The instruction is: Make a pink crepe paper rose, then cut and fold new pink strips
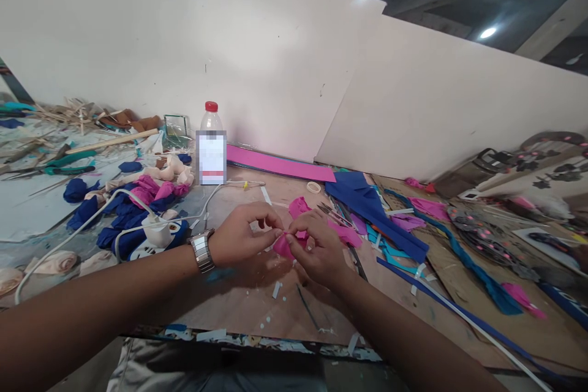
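Fingers of the left hand [241, 239] and the right hand [319, 251] are closed together on a small pink piece [285, 245], held just above the tabletop [257, 312]; to shape it well, I think, pinch firmly at the middle and turn slowly; more pink scraps [344, 234] lie just beside, a plastic bottle [211, 147] stands behind.

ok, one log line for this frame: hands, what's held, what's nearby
left hand: pinching pink piece | right hand: pinching same piece | table: bottle behind, blue strips right
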`<action>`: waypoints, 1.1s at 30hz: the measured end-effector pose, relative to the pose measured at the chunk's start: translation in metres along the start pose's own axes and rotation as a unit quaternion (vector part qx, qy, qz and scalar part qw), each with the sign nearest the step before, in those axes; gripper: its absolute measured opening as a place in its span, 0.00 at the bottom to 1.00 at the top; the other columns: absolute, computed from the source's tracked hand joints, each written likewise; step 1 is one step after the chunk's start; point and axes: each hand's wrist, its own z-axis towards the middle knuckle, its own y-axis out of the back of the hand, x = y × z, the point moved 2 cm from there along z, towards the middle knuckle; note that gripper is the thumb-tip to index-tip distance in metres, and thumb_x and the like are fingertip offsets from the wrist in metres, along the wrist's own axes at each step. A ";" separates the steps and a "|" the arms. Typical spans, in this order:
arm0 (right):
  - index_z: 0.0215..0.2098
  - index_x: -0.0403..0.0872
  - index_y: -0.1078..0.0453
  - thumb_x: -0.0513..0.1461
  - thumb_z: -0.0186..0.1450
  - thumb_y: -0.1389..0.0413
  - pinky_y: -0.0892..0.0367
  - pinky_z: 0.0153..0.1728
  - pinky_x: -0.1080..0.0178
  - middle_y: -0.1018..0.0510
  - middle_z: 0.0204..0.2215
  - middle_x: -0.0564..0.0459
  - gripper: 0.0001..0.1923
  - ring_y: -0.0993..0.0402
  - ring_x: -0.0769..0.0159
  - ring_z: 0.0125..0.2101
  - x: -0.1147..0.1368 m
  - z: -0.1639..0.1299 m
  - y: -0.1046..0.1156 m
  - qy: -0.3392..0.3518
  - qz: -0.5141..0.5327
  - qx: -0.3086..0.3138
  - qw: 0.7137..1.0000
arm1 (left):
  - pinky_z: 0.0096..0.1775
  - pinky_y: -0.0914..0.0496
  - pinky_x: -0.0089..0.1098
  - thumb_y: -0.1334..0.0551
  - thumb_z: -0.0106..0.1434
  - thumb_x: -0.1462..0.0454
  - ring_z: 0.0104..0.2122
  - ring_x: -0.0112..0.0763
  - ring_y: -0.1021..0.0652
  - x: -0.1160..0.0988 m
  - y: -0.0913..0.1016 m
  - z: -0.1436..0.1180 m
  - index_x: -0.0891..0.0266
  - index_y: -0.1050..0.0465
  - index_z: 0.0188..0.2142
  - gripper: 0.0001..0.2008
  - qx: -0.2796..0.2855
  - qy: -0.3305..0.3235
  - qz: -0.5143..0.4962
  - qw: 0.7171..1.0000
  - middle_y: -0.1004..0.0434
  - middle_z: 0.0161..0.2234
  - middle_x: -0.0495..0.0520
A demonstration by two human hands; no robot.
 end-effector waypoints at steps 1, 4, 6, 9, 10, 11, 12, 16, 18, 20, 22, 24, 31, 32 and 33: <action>0.31 0.50 0.31 0.39 0.67 0.42 0.38 0.40 0.56 0.23 0.28 0.55 0.05 0.29 0.62 0.32 0.000 0.001 0.000 0.005 -0.005 -0.001 1.000 | 0.39 0.30 0.31 0.37 0.63 0.65 0.33 0.31 0.24 0.000 0.000 0.000 0.63 0.23 0.34 0.04 0.001 0.012 0.002 1.000 0.20 0.32 0.53; 0.31 0.51 0.31 0.38 0.66 0.41 0.39 0.42 0.55 0.22 0.28 0.56 0.05 0.29 0.63 0.33 0.001 0.002 0.002 0.029 -0.030 0.002 0.999 | 0.37 0.30 0.30 0.38 0.64 0.64 0.32 0.30 0.24 0.000 -0.001 0.001 0.64 0.24 0.33 0.06 0.007 0.028 -0.002 1.000 0.21 0.31 0.52; 0.31 0.51 0.30 0.37 0.66 0.40 0.40 0.44 0.54 0.22 0.28 0.57 0.05 0.28 0.63 0.33 0.002 0.002 0.002 0.041 -0.048 0.005 0.998 | 0.36 0.31 0.29 0.38 0.65 0.62 0.32 0.29 0.24 0.000 -0.001 0.001 0.64 0.23 0.32 0.08 0.009 0.028 -0.005 1.000 0.21 0.30 0.52; 0.31 0.51 0.30 0.37 0.66 0.41 0.41 0.46 0.53 0.21 0.27 0.57 0.06 0.27 0.63 0.33 0.003 0.003 0.002 0.051 -0.066 0.006 0.997 | 0.35 0.31 0.28 0.37 0.66 0.60 0.32 0.29 0.24 0.003 -0.003 0.001 0.64 0.22 0.33 0.10 0.011 0.037 -0.014 0.999 0.21 0.30 0.53; 0.30 0.51 0.30 0.37 0.66 0.41 0.41 0.46 0.53 0.21 0.27 0.58 0.06 0.27 0.63 0.32 0.004 0.003 0.002 0.055 -0.070 0.005 0.996 | 0.35 0.30 0.28 0.37 0.66 0.59 0.32 0.29 0.24 0.004 -0.003 0.001 0.64 0.22 0.33 0.11 0.013 0.040 -0.021 0.999 0.20 0.30 0.53; 0.30 0.51 0.31 0.37 0.66 0.41 0.41 0.46 0.53 0.21 0.26 0.58 0.06 0.27 0.63 0.32 0.005 0.003 0.002 0.059 -0.073 0.004 0.996 | 0.35 0.30 0.28 0.37 0.66 0.58 0.31 0.29 0.24 0.005 -0.003 0.001 0.64 0.22 0.33 0.11 0.016 0.041 -0.030 0.999 0.20 0.30 0.53; 0.30 0.51 0.31 0.37 0.67 0.41 0.41 0.46 0.53 0.21 0.27 0.57 0.07 0.27 0.63 0.32 0.005 0.003 0.002 0.062 -0.076 0.004 0.995 | 0.35 0.30 0.28 0.37 0.67 0.57 0.31 0.29 0.24 0.005 -0.003 0.001 0.64 0.22 0.33 0.13 0.019 0.042 -0.040 0.998 0.21 0.30 0.53; 0.30 0.51 0.31 0.37 0.66 0.40 0.41 0.46 0.54 0.20 0.27 0.58 0.07 0.27 0.64 0.32 0.004 0.003 0.002 0.057 -0.084 0.004 0.995 | 0.35 0.31 0.28 0.37 0.67 0.55 0.31 0.29 0.25 0.007 -0.003 0.002 0.64 0.22 0.33 0.15 0.024 0.057 -0.060 0.996 0.21 0.30 0.53; 0.30 0.51 0.30 0.37 0.66 0.40 0.41 0.47 0.54 0.20 0.27 0.58 0.07 0.27 0.64 0.33 0.003 0.002 0.002 0.046 -0.088 0.008 0.995 | 0.34 0.32 0.28 0.37 0.67 0.55 0.31 0.29 0.25 0.007 -0.003 0.003 0.64 0.22 0.33 0.14 0.022 0.066 -0.052 0.996 0.21 0.30 0.52; 0.30 0.51 0.30 0.37 0.66 0.40 0.41 0.47 0.54 0.20 0.28 0.58 0.06 0.27 0.63 0.33 0.001 0.001 0.001 0.035 -0.089 0.012 0.995 | 0.34 0.33 0.28 0.38 0.67 0.56 0.31 0.29 0.26 0.007 -0.003 0.003 0.64 0.22 0.34 0.14 0.019 0.069 -0.041 0.997 0.21 0.30 0.52; 0.30 0.51 0.30 0.38 0.66 0.40 0.41 0.47 0.54 0.20 0.28 0.58 0.06 0.27 0.63 0.33 0.001 0.001 0.001 0.029 -0.088 0.013 0.996 | 0.34 0.33 0.28 0.38 0.67 0.55 0.31 0.29 0.26 0.008 -0.003 0.003 0.64 0.22 0.33 0.14 0.019 0.070 -0.035 0.997 0.22 0.30 0.52; 0.30 0.51 0.30 0.38 0.66 0.40 0.40 0.46 0.55 0.20 0.28 0.57 0.07 0.27 0.63 0.33 0.001 0.001 0.001 0.026 -0.081 0.010 0.996 | 0.32 0.34 0.28 0.38 0.67 0.54 0.29 0.28 0.27 0.009 -0.004 0.002 0.64 0.23 0.32 0.15 0.023 0.082 -0.044 0.995 0.23 0.29 0.51; 0.30 0.51 0.30 0.37 0.66 0.41 0.39 0.40 0.58 0.21 0.28 0.56 0.06 0.28 0.62 0.34 0.002 0.001 -0.001 0.022 -0.070 0.017 0.997 | 0.30 0.37 0.26 0.41 0.69 0.52 0.27 0.26 0.30 0.011 -0.006 0.001 0.65 0.23 0.31 0.20 0.063 0.104 -0.067 0.990 0.27 0.25 0.49; 0.30 0.51 0.30 0.37 0.66 0.41 0.39 0.41 0.57 0.21 0.28 0.56 0.06 0.28 0.62 0.34 0.002 0.001 -0.001 0.025 -0.075 0.016 0.997 | 0.30 0.37 0.26 0.41 0.69 0.51 0.27 0.26 0.29 0.011 -0.006 0.001 0.65 0.23 0.31 0.20 0.063 0.107 -0.067 0.990 0.26 0.26 0.49; 0.30 0.50 0.30 0.37 0.65 0.40 0.40 0.42 0.56 0.21 0.28 0.57 0.06 0.28 0.62 0.33 0.001 0.001 -0.001 0.027 -0.080 0.015 0.996 | 0.29 0.37 0.26 0.40 0.68 0.51 0.28 0.27 0.29 0.011 -0.006 0.001 0.65 0.23 0.31 0.20 0.063 0.110 -0.068 0.990 0.26 0.26 0.50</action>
